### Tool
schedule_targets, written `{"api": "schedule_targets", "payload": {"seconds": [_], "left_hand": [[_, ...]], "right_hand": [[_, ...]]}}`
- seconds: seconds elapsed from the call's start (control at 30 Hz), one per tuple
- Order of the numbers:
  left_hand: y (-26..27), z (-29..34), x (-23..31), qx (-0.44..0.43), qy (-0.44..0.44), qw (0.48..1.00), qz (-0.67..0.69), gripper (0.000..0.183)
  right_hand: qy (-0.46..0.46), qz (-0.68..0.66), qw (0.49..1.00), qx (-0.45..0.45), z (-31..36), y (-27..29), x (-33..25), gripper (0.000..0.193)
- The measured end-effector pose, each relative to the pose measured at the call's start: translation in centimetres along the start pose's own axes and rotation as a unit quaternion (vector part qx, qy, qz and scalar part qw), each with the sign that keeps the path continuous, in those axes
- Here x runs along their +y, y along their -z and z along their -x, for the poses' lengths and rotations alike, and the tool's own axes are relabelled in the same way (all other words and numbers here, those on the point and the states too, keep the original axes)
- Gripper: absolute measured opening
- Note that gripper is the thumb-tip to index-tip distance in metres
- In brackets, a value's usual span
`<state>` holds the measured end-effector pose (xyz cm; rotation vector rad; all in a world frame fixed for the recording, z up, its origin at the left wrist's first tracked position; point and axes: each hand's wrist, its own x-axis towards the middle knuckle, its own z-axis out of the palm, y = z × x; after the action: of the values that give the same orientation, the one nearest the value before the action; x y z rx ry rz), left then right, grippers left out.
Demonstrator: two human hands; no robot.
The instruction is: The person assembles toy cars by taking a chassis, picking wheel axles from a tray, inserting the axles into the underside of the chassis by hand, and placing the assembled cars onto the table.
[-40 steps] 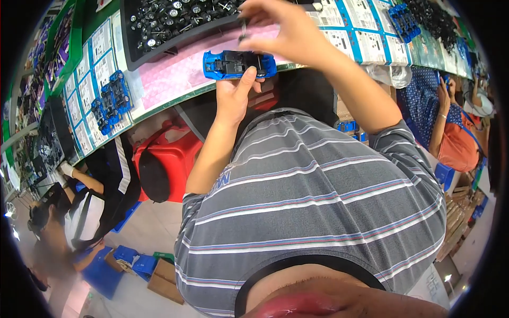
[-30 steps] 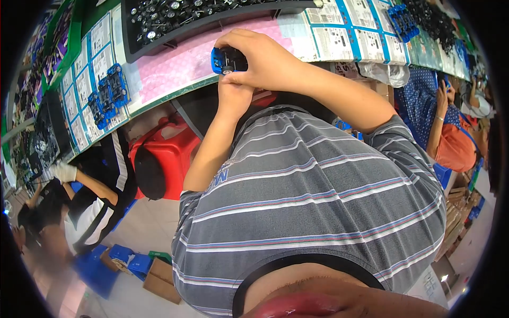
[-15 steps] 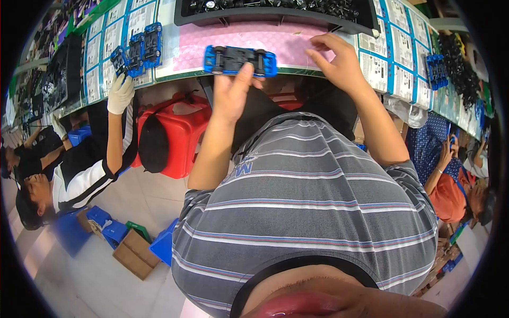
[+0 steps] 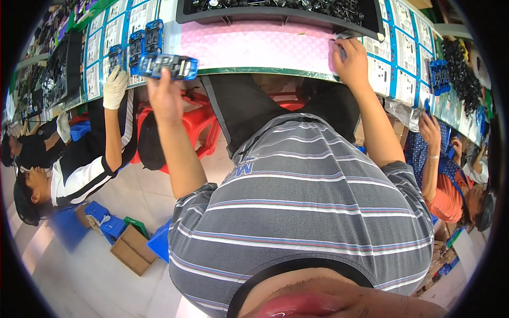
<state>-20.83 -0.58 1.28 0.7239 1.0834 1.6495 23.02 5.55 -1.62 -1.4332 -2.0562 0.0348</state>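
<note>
My left hand (image 4: 167, 95) grips a blue toy car (image 4: 183, 68), held underside up with its dark base and axles showing, slightly blurred. It is over the table's front edge at the left, close to two more blue toy cars (image 4: 154, 36) (image 4: 137, 45) on the table. At the right end of a pink bubble-textured mat (image 4: 254, 45), my right hand (image 4: 351, 63) has bent fingers, with thumb and forefinger tips drawn together. Whatever lies between those tips is too small to make out.
A black tray (image 4: 286, 17) of small dark parts stands beyond the mat. At left, a co-worker's white-gloved hand (image 4: 115, 87) touches another blue car (image 4: 115, 55). Further blue cars (image 4: 439, 77) lie at the right. A red stool (image 4: 199, 124) stands below the table.
My left hand has carried the toy car leftward from the mat toward the other cars. My right hand has shifted slightly right, its fingers drawing together. The gloved hand has moved a little.
</note>
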Motion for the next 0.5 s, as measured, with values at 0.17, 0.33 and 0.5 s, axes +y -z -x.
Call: {"api": "schedule_targets", "payload": {"seconds": [0.17, 0.33, 0.5], "left_hand": [[5.5, -2.8, 4.4, 0.101, 0.017, 0.984, -0.142, 0.028], [12.0, -8.0, 8.1, 0.201, 0.014, 0.948, -0.248, 0.022], [18.9, -15.1, 8.6, 0.174, 0.126, 0.92, -0.328, 0.026]], "right_hand": [[-0.02, 0.0, 1.0, 0.003, 0.0, -0.1, 0.1, 0.015], [-0.015, -0.012, 1.0, 0.003, -0.1, 0.0, 0.0, 0.014], [-0.027, -0.017, 0.999, -0.007, 0.0, -0.1, 0.2, 0.014]]}}
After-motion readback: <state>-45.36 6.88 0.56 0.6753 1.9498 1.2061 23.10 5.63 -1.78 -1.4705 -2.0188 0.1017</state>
